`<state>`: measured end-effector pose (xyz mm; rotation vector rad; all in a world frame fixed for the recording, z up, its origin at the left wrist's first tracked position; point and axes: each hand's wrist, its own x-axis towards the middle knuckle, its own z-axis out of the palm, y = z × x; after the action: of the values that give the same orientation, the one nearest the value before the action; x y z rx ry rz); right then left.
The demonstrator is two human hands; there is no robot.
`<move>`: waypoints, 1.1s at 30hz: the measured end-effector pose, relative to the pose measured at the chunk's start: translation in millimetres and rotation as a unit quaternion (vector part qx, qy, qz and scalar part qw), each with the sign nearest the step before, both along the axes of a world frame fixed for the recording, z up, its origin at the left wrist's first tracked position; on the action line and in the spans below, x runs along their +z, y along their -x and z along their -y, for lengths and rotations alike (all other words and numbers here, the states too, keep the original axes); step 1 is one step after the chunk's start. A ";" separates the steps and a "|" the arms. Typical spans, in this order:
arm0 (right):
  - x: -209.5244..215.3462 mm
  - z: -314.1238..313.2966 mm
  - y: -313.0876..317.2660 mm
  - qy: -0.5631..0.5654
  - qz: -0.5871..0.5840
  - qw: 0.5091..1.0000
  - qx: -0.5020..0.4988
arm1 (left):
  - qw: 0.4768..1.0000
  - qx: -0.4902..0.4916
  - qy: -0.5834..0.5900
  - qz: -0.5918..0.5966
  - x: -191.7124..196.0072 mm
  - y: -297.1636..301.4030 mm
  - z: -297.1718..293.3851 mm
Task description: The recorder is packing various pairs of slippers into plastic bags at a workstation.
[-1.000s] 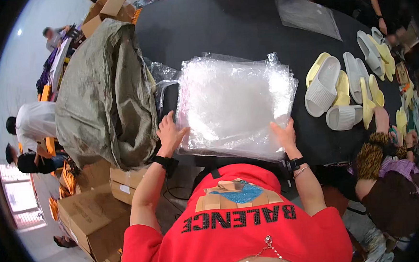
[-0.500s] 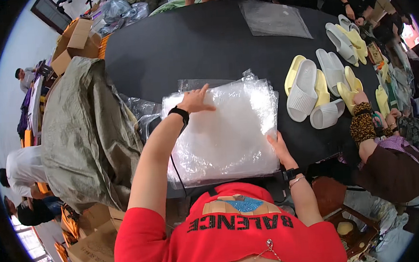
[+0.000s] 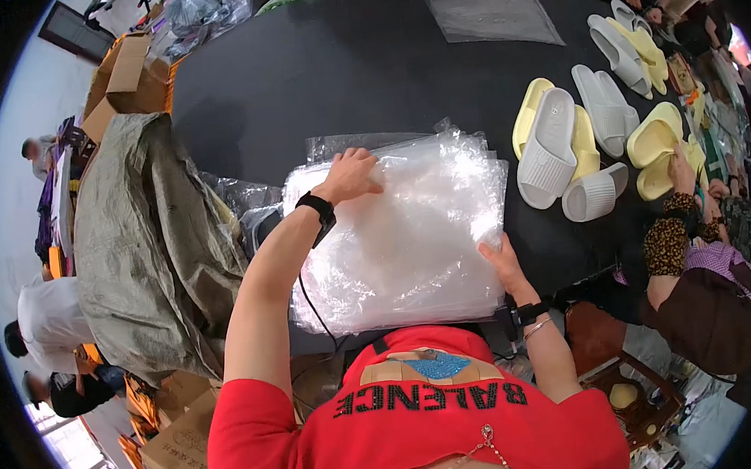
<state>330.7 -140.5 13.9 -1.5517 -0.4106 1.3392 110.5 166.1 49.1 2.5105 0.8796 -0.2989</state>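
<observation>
A stack of clear plastic bags lies on the black table before me, its sheets slightly uneven at the edges. My left hand rests on the upper left part of the stack, fingers together and slightly bent, the thumb apart from them. At the right edge of the stack, my right hand grips the bags, thumb on top; its other fingers are partly hidden. To the right of the bags stand grey slippers and yellow slippers in a loose group.
A flat clear bag lies at the table's far side. A grey-green woven sheet bulges up at the left, with an open carton behind it. At the right, a co-worker's hand touches yellow slippers.
My left hand's fingers have drawn together from a wider spread on the bags. My right hand stays at the stack's edge. The co-worker's hand and yellow slippers at the right have shifted.
</observation>
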 end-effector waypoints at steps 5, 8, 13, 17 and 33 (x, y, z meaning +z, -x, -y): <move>4.4 -4.1 -1.2 0.008 0.102 0.995 0.023 | 0.998 -0.021 -0.040 -0.035 -3.7 -12.9 -10.8; 5.5 -2.4 -0.9 0.020 0.119 0.993 0.022 | 0.997 -0.027 -0.038 -0.061 -8.8 -16.1 -13.8; 11.8 -4.7 2.5 0.019 0.113 0.993 0.021 | 0.994 -0.009 0.051 -0.093 0.2 -19.1 -17.7; 11.7 -4.8 2.7 0.018 0.075 0.997 0.016 | 0.984 0.038 0.156 -0.078 -3.1 -8.5 -17.8; -7.3 -12.1 -2.9 0.114 0.255 0.949 0.143 | 0.966 0.005 -0.251 0.062 -9.2 31.6 46.8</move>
<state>333.7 -128.4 6.6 -2.1016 -0.8535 1.2153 78.9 119.3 39.8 2.9401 1.0172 0.1040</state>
